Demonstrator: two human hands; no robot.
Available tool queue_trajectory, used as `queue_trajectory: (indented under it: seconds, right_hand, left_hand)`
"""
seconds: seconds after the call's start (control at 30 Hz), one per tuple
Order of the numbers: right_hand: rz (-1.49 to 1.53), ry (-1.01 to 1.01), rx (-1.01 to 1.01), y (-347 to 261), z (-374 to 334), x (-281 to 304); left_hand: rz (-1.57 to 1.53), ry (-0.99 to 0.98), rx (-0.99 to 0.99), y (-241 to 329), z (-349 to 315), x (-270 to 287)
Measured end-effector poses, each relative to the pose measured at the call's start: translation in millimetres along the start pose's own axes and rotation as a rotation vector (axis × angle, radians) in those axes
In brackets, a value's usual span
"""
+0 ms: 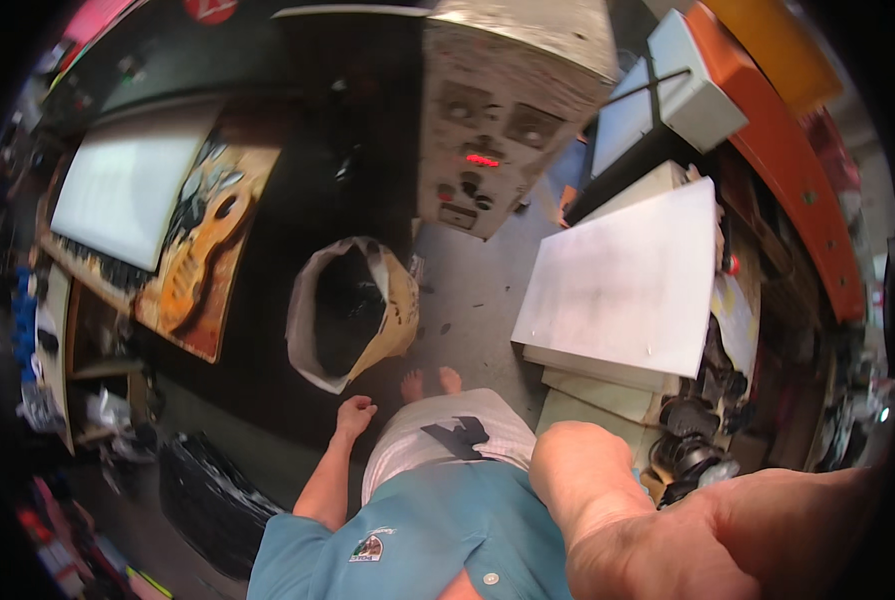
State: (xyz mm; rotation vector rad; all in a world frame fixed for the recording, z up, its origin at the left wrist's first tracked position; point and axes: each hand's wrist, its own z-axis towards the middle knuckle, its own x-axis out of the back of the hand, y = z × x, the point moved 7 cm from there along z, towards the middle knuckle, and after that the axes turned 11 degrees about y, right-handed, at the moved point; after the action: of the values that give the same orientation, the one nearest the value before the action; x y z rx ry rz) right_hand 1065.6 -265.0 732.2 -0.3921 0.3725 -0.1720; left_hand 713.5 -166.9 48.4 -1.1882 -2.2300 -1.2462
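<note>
We see a tall brown paper sack (400, 300), printed on its outer wall and pale along its rim, just ahead and a little to our left. Its mouth is already spread open; inside we make out only darkness and faint glints, so how much is done or left we cannot tell. We judge this a lull between handlings, since nothing shows in the hand we see clearly. The opening faces up toward us; the long axis looks upright, though the base is hidden. Our bare left hand (357, 413) hangs near the sack, apart from it, fingers loosely half-curled, with no hold on anything we can make out. Our bare right hand (777, 525) is raised close to our head at lower right; its fingers are out of sight, so we cannot tell how open they are or what they hold. Farther ahead stands a scuffed grey metal cabinet (512, 110) with a red lit display; to our right lies a flat white rectangular panel (617, 275)
</note>
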Motion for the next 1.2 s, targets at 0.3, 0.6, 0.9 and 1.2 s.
queue_trajectory:
  seconds: [0.3,0.6,0.9,1.2]
  right_hand:
    - [0.338,-0.052,-0.147,47.5,-6.0,-26.5]
    - [0.511,-0.168,-0.202,67.8,-34.2,-84.6]
    - [0.520,-0.247,-0.185,75.4,-70.2,-210.3]
    - [0.503,-0.231,-0.236,97.4,-97.0,-359.8]
  left_hand:
    - [-0.182,0.264,0.338,-90.7,-117.7,-14.8]
    - [-0.267,0.375,0.468,-120.3,-155.3,-13.4]
    - [-0.345,0.427,0.384,-188.1,-114.8,61.5]
    - [-0.456,0.525,0.470,-330.1,-130.2,193.5]
